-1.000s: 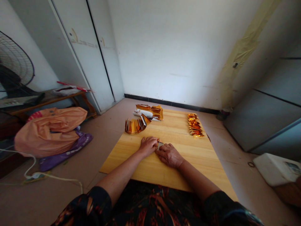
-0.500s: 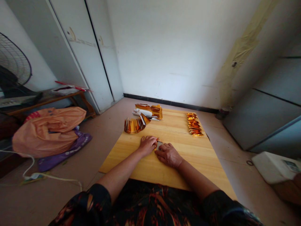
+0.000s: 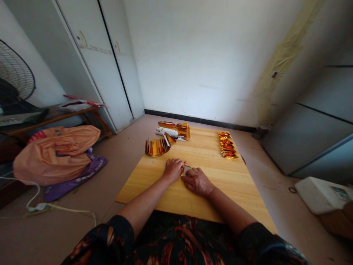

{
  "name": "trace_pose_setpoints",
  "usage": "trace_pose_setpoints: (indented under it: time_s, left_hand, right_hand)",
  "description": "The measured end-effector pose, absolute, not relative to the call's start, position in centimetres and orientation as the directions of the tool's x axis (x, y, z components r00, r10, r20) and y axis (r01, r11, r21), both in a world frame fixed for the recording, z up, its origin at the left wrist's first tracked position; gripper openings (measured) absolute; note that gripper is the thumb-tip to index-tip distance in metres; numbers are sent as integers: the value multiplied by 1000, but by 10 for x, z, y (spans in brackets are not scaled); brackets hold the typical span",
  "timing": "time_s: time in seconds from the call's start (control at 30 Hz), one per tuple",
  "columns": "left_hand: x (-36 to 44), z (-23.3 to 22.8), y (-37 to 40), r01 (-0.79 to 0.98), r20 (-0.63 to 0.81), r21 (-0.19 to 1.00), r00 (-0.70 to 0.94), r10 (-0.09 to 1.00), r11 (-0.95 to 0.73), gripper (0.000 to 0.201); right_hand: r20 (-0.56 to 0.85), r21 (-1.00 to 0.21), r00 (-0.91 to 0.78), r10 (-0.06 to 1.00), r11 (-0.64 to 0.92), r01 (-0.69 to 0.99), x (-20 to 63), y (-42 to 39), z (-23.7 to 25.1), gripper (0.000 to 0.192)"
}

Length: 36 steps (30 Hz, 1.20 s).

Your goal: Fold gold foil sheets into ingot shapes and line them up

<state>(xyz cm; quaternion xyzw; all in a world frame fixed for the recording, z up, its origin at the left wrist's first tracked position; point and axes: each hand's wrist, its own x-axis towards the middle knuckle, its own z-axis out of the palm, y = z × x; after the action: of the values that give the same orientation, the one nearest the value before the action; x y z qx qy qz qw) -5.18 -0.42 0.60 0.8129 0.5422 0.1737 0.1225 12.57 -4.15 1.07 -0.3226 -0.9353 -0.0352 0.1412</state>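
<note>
Both forearms reach in from the near edge of the wooden counter point(image 3: 237, 184). The left hand point(image 3: 173, 169) and right hand point(image 3: 197, 181) lie side by side near the counter's middle, fingers curled down and pressing a small piece of foil paper point(image 3: 186, 169) flat between them; only a sliver of it shows. Farther on, toward the far left corner, a curved fan of gold sheets point(image 3: 157, 146) stands on edge, with a stack of gold paper point(image 3: 176, 130) just behind it. Along the far right edge runs a row of folded gold pieces point(image 3: 227, 145).
</note>
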Motion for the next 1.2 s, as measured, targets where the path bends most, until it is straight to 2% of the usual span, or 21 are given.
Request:
trace_pose_setpoints:
  time_s: [0.17, 0.3, 0.5, 0.87, 1.03, 1.2]
  left_hand:
    - [-56, 11, -4, 830, 127, 407, 361, 924, -381, 13]
    - [-66, 14, -2, 785, 87, 445, 440, 894, -430, 15]
    - [-72, 8, -1, 760, 47, 483, 473, 880, -435, 14]
    - [-71, 14, -4, 760, 36, 501, 460, 887, -414, 13]
    - [-72, 9, -2, 754, 41, 494, 478, 877, -433, 17]
    - [-72, 10, -3, 757, 32, 490, 480, 877, -432, 21]
  right_hand:
    - [280, -64, -743, 608, 784, 617, 125, -41, 11, 24]
    - [286, -117, -731, 620, 779, 616, 126, -40, 11, 24]
    - [371, -272, -694, 617, 787, 554, 139, -30, -1, 33]
    - [315, -255, -658, 683, 729, 635, 136, -14, -7, 20]
    - [403, -263, -657, 637, 768, 583, 128, -12, -9, 16]
    - [454, -357, -667, 591, 807, 471, 124, -12, -4, 24]
